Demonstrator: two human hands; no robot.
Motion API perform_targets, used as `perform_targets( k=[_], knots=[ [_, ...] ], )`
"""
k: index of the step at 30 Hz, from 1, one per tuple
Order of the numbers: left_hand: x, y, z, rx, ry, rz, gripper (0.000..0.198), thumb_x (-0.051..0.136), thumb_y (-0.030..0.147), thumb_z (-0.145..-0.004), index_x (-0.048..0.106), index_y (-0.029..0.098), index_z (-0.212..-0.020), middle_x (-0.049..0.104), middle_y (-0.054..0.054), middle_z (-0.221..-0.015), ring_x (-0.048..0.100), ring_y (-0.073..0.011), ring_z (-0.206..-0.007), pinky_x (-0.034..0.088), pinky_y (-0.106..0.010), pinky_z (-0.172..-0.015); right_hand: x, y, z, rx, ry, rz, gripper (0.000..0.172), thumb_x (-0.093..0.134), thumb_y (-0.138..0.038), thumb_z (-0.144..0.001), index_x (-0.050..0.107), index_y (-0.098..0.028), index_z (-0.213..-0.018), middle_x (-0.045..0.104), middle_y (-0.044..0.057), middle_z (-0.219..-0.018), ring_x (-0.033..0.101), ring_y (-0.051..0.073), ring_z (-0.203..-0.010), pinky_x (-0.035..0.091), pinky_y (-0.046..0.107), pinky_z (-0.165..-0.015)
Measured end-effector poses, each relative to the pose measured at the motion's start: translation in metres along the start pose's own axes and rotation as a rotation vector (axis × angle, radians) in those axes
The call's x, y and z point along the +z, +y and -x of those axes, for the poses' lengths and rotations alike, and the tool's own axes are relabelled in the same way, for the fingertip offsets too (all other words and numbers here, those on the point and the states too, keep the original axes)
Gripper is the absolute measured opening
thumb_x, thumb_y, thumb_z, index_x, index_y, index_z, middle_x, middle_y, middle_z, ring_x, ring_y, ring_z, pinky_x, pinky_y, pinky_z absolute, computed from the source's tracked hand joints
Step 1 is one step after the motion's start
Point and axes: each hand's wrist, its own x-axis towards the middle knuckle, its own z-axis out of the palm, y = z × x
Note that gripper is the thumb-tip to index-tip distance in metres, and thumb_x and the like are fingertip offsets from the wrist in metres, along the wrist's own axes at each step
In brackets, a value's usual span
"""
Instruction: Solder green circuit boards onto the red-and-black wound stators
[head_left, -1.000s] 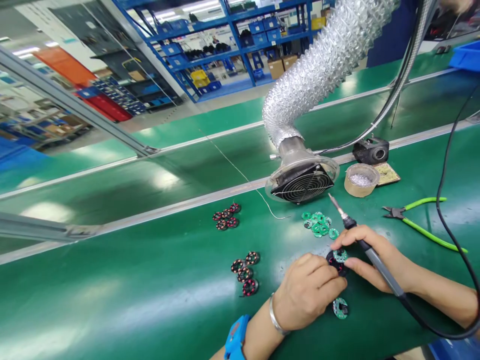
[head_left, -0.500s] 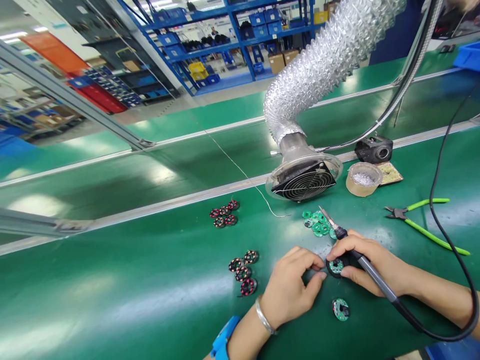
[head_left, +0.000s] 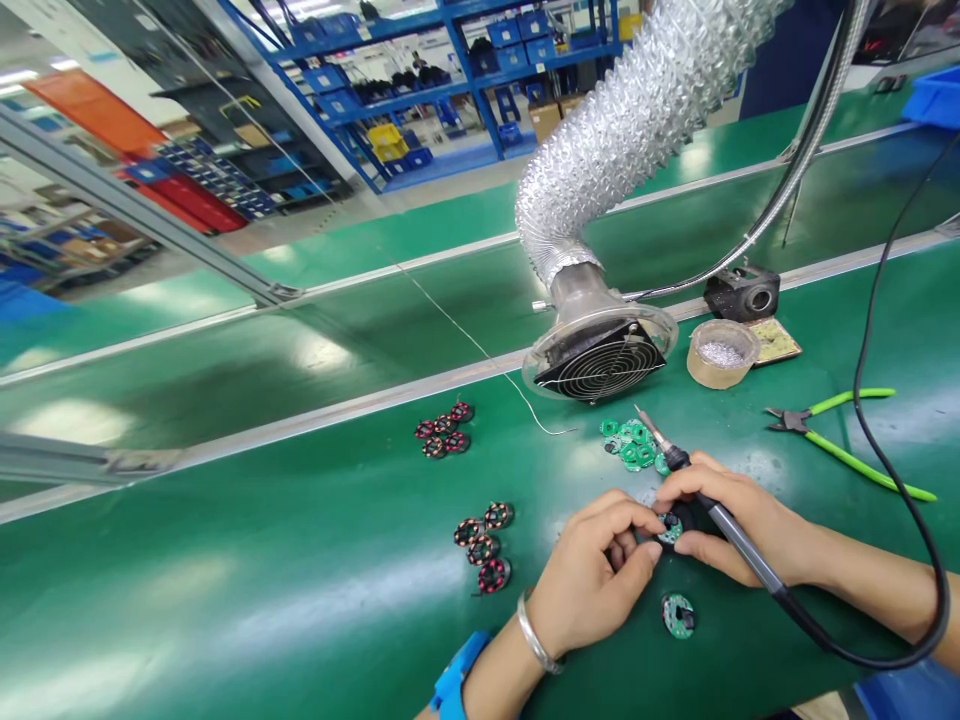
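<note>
A soldering iron (head_left: 739, 540) lies across my right hand (head_left: 739, 515), its tip pointing up and away to the left. The thumb and fingers of that hand also grip a small round green circuit board (head_left: 670, 527) seated on a dark round part. My left hand (head_left: 604, 570) is closed in a pinch at the board's left edge, fingertips touching it. Just below, another round circuit board (head_left: 679, 616) with a black component lies on the green bench. Beyond my right hand is a pile of green circuit boards (head_left: 634, 443).
Copper-wound rings stand in two groups, one near (head_left: 484, 548) and one farther off (head_left: 444, 430). A fume extractor (head_left: 604, 355) overhangs the bench. Behind are a tape-roll cup of solder bits (head_left: 718, 365) and an iron stand (head_left: 742, 293); green-handled cutters (head_left: 847, 440) lie right. Solder wire (head_left: 517, 385) hangs down.
My left hand has moved slightly right, and its fingertips now meet the circuit board. The board shows a dark component at its top. The camera view has shifted a little.
</note>
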Motion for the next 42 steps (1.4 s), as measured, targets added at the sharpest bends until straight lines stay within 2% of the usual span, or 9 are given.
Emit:
perform_targets(
  k=[10, 15, 22, 25, 28, 31, 35, 39, 42],
  knots=[
    [-0.006, -0.003, -0.001, 0.175, -0.020, -0.112, 0.014, 0.058, 0.010, -0.086, 0.068, 0.018, -0.082, 0.064, -0.004, -0.079, 0.060, -0.0150, -0.075, 0.049, -0.025, -0.069, -0.002, -0.001, 0.000, 0.006, 0.008, 0.015, 0.043, 0.059, -0.003, -0.075, 0.053, -0.022, -0.113, 0.057, 0.004, -0.097, 0.055, 0.017, -0.089, 0.049, 0.029, -0.081],
    [-0.026, 0.001, 0.000, 0.169, -0.023, -0.167, 0.010, 0.063, 0.013, -0.084, 0.069, 0.019, -0.079, 0.066, -0.003, -0.076, 0.061, -0.0137, -0.068, 0.048, -0.023, -0.062, -0.002, 0.000, 0.002, 0.004, 0.026, 0.046, 0.045, 0.061, -0.005, -0.072, 0.054, -0.022, -0.114, 0.059, 0.005, -0.099, 0.056, 0.018, -0.090, 0.050, 0.030, -0.081],
    [-0.064, 0.000, -0.016, -0.098, 0.265, -0.697, 0.019, 0.054, 0.012, -0.089, 0.065, 0.020, -0.103, 0.066, -0.006, -0.101, 0.065, -0.0179, -0.082, 0.053, -0.030, -0.074, -0.006, 0.001, 0.006, -0.056, 0.206, 0.118, 0.029, 0.055, -0.011, -0.086, 0.054, -0.024, -0.112, 0.067, 0.004, -0.100, 0.062, 0.018, -0.086, 0.053, 0.033, -0.080],
    [-0.070, -0.009, -0.035, -0.279, 0.216, -0.958, 0.033, 0.052, 0.008, -0.088, 0.059, 0.020, -0.119, 0.056, -0.009, -0.123, 0.064, -0.0213, -0.098, 0.053, -0.031, -0.082, -0.009, 0.000, 0.008, -0.037, 0.333, 0.111, 0.026, 0.056, -0.014, -0.088, 0.053, -0.025, -0.112, 0.071, 0.005, -0.097, 0.067, 0.019, -0.087, 0.056, 0.032, -0.077],
    [-0.071, -0.017, -0.051, -0.349, 0.181, -1.016, 0.020, 0.050, 0.010, -0.089, 0.063, 0.017, -0.104, 0.054, -0.009, -0.116, 0.066, -0.0202, -0.090, 0.054, -0.030, -0.077, -0.011, 0.000, 0.013, 0.015, 0.421, 0.083, 0.024, 0.058, -0.019, -0.090, 0.053, -0.024, -0.113, 0.073, 0.005, -0.096, 0.070, 0.018, -0.086, 0.058, 0.030, -0.076],
    [-0.070, -0.019, -0.055, -0.352, 0.146, -1.029, 0.015, 0.049, 0.009, -0.089, 0.061, 0.017, -0.089, 0.054, -0.008, -0.108, 0.065, -0.0199, -0.087, 0.053, -0.029, -0.070, -0.011, 0.003, 0.021, 0.080, 0.487, 0.065, 0.019, 0.055, -0.025, -0.094, 0.053, -0.024, -0.113, 0.074, 0.005, -0.093, 0.071, 0.019, -0.086, 0.058, 0.031, -0.078],
    [-0.068, -0.016, -0.047, -0.310, 0.100, -1.015, 0.017, 0.045, 0.007, -0.090, 0.057, 0.018, -0.094, 0.057, -0.008, -0.103, 0.062, -0.0214, -0.095, 0.051, -0.030, -0.077, -0.008, 0.000, 0.031, 0.100, 0.567, 0.034, 0.023, 0.051, -0.028, -0.098, 0.053, -0.024, -0.120, 0.075, 0.005, -0.095, 0.071, 0.019, -0.089, 0.058, 0.034, -0.084],
    [-0.075, -0.019, -0.043, -0.288, 0.059, -0.941, 0.019, 0.051, 0.004, -0.087, 0.056, 0.019, -0.099, 0.061, -0.006, -0.101, 0.062, -0.0192, -0.097, 0.049, -0.029, -0.085, -0.010, -0.017, 0.030, 0.043, 0.598, -0.028, 0.027, 0.051, -0.027, -0.098, 0.053, -0.025, -0.125, 0.074, 0.005, -0.098, 0.071, 0.020, -0.091, 0.060, 0.034, -0.083],
    [-0.083, -0.023, -0.047, -0.301, 0.019, -0.904, 0.017, 0.053, 0.003, -0.084, 0.057, 0.019, -0.083, 0.060, -0.004, -0.086, 0.064, -0.0190, -0.085, 0.050, -0.028, -0.078, -0.012, -0.033, 0.022, 0.010, 0.600, -0.049, 0.025, 0.051, -0.025, -0.098, 0.054, -0.025, -0.123, 0.075, 0.004, -0.094, 0.072, 0.018, -0.086, 0.061, 0.030, -0.077]
  ],
)
